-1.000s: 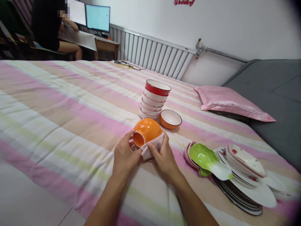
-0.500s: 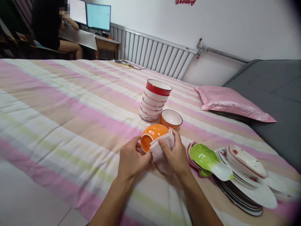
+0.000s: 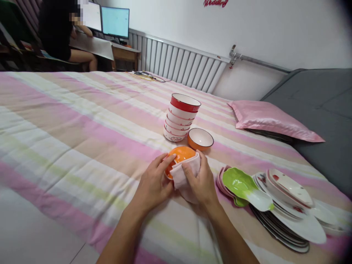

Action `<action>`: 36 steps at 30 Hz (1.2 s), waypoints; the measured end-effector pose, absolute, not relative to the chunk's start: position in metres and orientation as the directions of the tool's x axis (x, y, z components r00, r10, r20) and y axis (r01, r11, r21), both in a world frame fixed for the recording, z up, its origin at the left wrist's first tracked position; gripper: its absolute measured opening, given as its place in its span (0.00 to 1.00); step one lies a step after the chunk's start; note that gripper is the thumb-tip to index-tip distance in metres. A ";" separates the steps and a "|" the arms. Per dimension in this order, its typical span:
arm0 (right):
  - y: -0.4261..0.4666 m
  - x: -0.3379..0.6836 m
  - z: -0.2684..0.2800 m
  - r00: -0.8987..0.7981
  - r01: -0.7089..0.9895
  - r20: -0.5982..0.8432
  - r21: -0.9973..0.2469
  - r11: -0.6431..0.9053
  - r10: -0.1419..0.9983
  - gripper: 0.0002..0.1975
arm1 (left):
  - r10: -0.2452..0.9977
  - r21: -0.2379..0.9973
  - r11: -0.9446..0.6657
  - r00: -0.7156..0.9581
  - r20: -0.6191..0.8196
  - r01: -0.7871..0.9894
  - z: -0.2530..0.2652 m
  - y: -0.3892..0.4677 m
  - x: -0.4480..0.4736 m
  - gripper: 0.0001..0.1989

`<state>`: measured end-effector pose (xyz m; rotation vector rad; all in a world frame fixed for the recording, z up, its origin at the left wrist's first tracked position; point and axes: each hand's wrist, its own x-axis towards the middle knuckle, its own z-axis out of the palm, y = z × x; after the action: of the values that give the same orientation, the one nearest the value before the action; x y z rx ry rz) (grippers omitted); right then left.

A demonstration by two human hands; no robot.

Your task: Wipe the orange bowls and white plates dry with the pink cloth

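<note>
Orange and glossy, the bowl [image 3: 183, 154] was judged most at risk of slipping: its smooth glaze was gripped on one side only through a pale cloth [image 3: 185, 174], and a sliding fold could have let it twist free. A knock was also to be feared, since a second bowl [image 3: 200, 139] was set just beyond at one o'clock, and a rim could have been chipped by an outward swing. At twelve o'clock a tall stack [image 3: 183, 117] was stood on the bed [image 3: 90, 146]; by a nudge, or a dip pressed into soft bedding, it could have been toppled.

The bowl was held on its side, its foot turned toward seven o'clock. It was placed at two o'clock from the left hand [image 3: 154, 183], which was partly closed, fingers laid over the foot. From the right hand [image 3: 202, 183] it was placed at ten o'clock; that hand was curled around the cloth, which was pressed to the bowl's near side. Whether any weight was borne by the bed could not be told.
</note>
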<state>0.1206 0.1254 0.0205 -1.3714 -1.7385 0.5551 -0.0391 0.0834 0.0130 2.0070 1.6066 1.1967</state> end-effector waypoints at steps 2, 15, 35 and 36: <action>0.125 0.119 0.018 -0.065 0.581 0.359 -0.745 0.328 0.931 0.39 | 0.904 0.689 -0.340 0.019 0.428 0.640 0.014 0.083 -0.040 0.32; 0.125 0.118 0.011 -0.133 0.615 0.345 -0.707 0.351 0.929 0.40 | 0.897 0.747 -0.248 -0.145 0.418 0.617 0.008 0.087 -0.042 0.34; 0.123 0.115 0.011 -0.198 0.577 0.160 -0.779 0.247 0.967 0.37 | 0.853 0.784 -0.125 -0.338 0.397 0.608 0.001 0.093 -0.042 0.32; 0.123 0.114 0.011 -0.196 0.573 0.159 -0.782 0.245 0.968 0.36 | 0.859 0.780 -0.131 -0.322 0.397 0.613 0.002 0.093 -0.042 0.33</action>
<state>0.1145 0.1235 0.0112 -1.4063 -1.8657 0.7708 -0.0417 0.0925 0.0017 1.6561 1.8857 1.4337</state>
